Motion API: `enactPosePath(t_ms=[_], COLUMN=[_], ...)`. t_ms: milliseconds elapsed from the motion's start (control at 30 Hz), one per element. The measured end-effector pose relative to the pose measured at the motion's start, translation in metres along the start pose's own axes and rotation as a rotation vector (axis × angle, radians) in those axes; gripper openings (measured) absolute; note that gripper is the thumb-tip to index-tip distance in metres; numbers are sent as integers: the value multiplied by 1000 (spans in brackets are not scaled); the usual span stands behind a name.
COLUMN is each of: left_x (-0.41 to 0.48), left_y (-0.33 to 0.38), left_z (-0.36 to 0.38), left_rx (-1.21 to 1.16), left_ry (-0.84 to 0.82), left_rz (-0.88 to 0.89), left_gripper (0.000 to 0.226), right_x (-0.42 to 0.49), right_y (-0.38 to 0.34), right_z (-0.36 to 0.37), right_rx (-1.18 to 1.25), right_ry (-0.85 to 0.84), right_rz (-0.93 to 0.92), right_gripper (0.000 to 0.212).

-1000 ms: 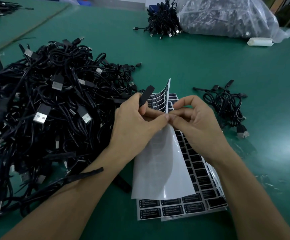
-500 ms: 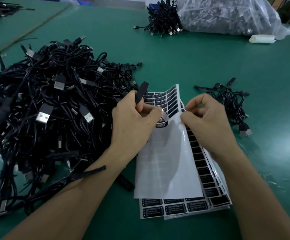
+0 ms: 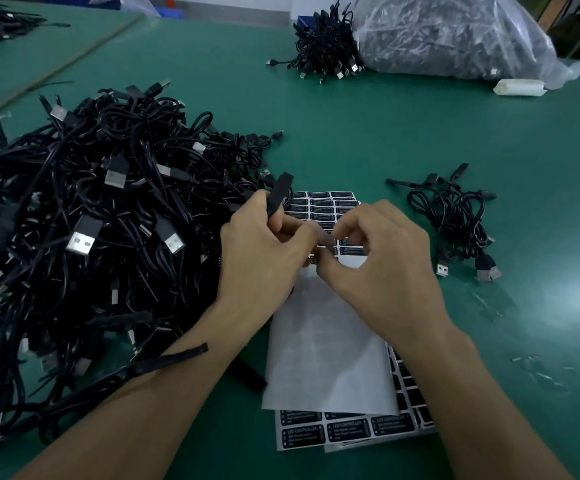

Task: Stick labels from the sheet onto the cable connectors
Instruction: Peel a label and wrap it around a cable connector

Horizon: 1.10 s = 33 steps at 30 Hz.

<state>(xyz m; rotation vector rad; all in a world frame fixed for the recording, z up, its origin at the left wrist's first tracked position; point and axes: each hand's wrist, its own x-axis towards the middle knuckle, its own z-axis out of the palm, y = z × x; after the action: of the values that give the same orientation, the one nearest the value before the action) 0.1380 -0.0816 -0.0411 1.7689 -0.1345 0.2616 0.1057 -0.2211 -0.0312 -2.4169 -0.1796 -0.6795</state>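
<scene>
black plastic, slim and long: the connector (image 3: 279,197) stands up out of the left hand (image 3: 264,251), gripped low between the thumb and curled fingers (image 3: 295,227). its free end points up and away and leans a little to the right. just right of those fingers, the right hand (image 3: 385,265) has thumb and forefinger closed in a pinch on what looks like a single label (image 3: 325,239). it is blurred, so i cannot tell whether it is wholly free of the sheet (image 3: 330,348). the sheet lies flat on the tabletop (image 3: 385,140) directly below both hands, with bare white backing on the near side and printed rows beyond the fingertips. the two hands nearly touch. the label sits beside and below the connector's exposed length, so the next move likely means carrying it up and leftward, with its long side turned along the connector's axis. the right hand is the nearer one for that; the left need only hold steady. a heap of black cables (image 3: 91,202) lies left of the left hand.
</scene>
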Motion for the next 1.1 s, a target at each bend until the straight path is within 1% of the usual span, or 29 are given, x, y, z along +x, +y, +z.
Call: enactPosePath(t_ms=[300,500,633,867,967,1033,1067,1100], left_x=[0,1,1,2,0,-1,-1,-1], left_y=[-1,-2,-1,-1,3,5,5,5], left_z=[2,1,2,4,3,1,1,0], left_rx=[23,22,26,4,-16,-50,-58,-53], left_ry=[22,25,13,-26,-48,-57,-59,-64], left_rz=[0,1,4,6,-3,-2,-2,-5], left_gripper=[48,45,42,46,41,38,37,35], right_x=[-3,-3,-3,-4,-4,-4,-3,-2], right_y=[-2,-1,-3,-6,-5,-4,-2,-1], right_z=[9,11,10,9,9,7,7,7], right_rx=[-60,-53,-51,-42,-39,7,72,157], right_ry=[-4,23,55,24,34,64,63,45], right_rz=[8,6,11,-1,9,35,87,166], right_gripper=[16,15,14,11,9,5,7,14])
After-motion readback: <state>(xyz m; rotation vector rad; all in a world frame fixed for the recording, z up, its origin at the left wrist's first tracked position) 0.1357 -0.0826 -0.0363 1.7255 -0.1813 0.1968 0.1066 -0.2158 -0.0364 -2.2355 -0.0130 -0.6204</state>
